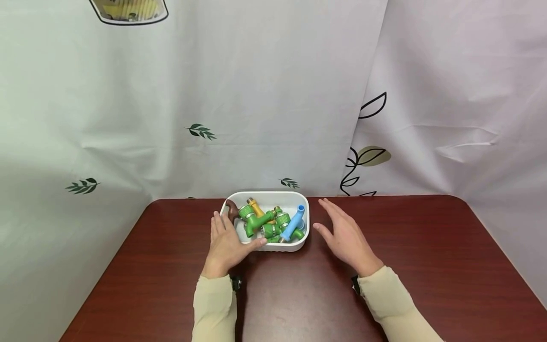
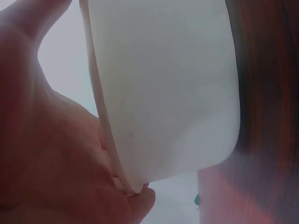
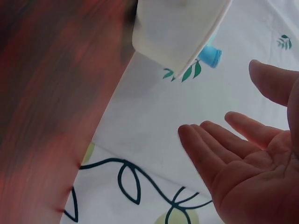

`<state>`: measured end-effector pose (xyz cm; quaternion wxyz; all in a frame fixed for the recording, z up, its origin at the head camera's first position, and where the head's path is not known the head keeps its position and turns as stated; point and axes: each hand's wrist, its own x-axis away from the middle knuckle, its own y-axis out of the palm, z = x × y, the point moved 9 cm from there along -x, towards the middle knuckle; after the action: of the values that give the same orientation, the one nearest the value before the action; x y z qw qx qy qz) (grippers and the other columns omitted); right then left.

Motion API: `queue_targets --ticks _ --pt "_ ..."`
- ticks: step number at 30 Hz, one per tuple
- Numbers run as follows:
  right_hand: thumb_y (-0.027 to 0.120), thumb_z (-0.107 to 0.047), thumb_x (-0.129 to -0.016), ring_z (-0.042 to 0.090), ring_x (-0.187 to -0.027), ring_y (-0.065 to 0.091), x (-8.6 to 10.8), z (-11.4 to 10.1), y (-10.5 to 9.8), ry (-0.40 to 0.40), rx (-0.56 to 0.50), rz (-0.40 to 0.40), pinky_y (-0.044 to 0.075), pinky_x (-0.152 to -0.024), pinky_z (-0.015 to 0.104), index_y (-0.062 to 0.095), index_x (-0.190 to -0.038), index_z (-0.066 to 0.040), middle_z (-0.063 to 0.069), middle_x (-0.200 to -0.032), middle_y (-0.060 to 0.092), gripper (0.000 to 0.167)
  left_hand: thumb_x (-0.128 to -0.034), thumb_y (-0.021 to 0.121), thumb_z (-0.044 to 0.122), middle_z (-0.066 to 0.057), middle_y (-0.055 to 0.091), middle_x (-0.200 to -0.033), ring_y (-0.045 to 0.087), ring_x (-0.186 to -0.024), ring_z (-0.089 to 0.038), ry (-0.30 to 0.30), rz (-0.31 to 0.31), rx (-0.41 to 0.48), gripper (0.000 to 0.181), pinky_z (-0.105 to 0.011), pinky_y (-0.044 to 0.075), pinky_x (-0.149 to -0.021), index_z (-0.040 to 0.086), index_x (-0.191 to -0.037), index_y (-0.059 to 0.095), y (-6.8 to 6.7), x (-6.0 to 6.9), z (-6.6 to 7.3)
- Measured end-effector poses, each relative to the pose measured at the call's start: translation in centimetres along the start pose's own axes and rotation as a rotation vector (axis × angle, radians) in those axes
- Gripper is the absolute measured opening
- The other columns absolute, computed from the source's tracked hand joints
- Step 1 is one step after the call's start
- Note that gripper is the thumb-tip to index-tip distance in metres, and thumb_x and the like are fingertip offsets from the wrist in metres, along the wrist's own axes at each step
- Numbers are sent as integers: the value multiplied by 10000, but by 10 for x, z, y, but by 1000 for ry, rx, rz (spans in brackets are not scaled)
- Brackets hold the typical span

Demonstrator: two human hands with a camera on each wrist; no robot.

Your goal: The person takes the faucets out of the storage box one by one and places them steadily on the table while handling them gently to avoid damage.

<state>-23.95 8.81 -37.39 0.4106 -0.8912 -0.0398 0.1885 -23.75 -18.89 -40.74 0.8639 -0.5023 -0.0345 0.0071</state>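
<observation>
A white plastic basin (image 1: 273,247) stands at the far edge of the table and holds several toy-coloured taps. Among them are green taps (image 1: 255,221), a blue tap (image 1: 293,224), a yellow one (image 1: 256,208) and a brown one (image 1: 231,209) at the left end. My left hand (image 1: 225,248) rests at the basin's left end, fingers extended along the side and thumb over the front rim. In the left wrist view its fingers lie against the basin's rim (image 2: 105,112). Apart from the basin, to its right, my right hand (image 1: 347,237) hovers with straight fingers and holds nothing.
The dark red-brown wooden table (image 1: 290,294) stretches around the basin on the left, right and front. A pale cloth (image 1: 273,95) with leaf prints hangs right behind the table's far edge and along both sides.
</observation>
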Motion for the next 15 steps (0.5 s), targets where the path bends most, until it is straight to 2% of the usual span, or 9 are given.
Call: queue_targets --ticks 2,5,10,15 --pt "710 -183 -949 353 -1372 455 -4 -4 2 -17 -13 3 369 -1098 529 457 -1488 -15 190 -1495 480 619 -766 789 600 -403 -94 -1574 -45 -1470 -545 -3 2 3 1334 -573 104 -1190 -221 -1493 30 1 0 -1" --pt "723 -178 -941 347 -1345 488 -10 -11 3 -40 -26 3 389 -1087 516 465 -1482 -15 177 -1472 510 621 -744 803 603 -391 -100 -1580 -16 -1469 -544 -15 6 22 1369 -569 209 -1169 -219 -1493 5 1 -1 -3" --pt "732 -168 -934 344 -1320 512 -20 -19 8 -58 -25 -15 412 -1068 514 470 -1479 -24 163 -1457 528 621 -705 826 605 -369 -63 -1595 67 -1436 -545 -39 17 53 1397 -577 377 -1072 -195 -1508 10 1 -1 -6" --pt "731 -155 -934 351 -1320 504 -25 -21 17 -62 -13 -42 408 -1072 516 475 -1478 -31 171 -1446 531 613 -662 858 605 -342 41 -1577 183 -1344 -544 -42 41 67 1407 -573 436 -1005 -162 -1514 42 -1 -1 -9"
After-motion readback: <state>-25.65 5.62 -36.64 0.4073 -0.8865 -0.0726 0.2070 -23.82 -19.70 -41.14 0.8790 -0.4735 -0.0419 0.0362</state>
